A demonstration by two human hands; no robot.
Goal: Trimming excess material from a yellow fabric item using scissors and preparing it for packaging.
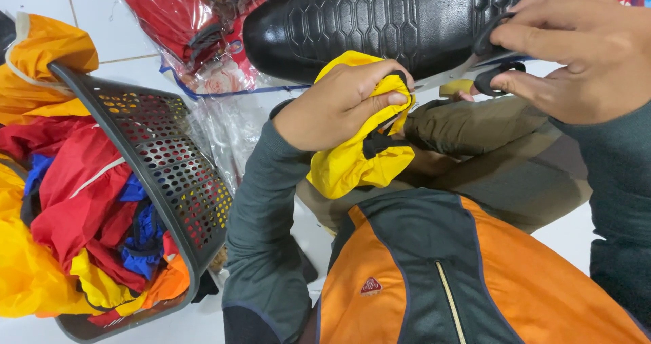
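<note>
Yellow fabric point(359, 157) bunches inside left hand point(332, 107) grip; right hand point(583, 52) grasps scissors point(488, 59) just beside

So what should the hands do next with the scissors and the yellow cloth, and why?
Probably bring the scissors in the right hand down to the yellow cloth. The left hand pinches the cloth up by its black strap, and the blades already point that way.
</note>
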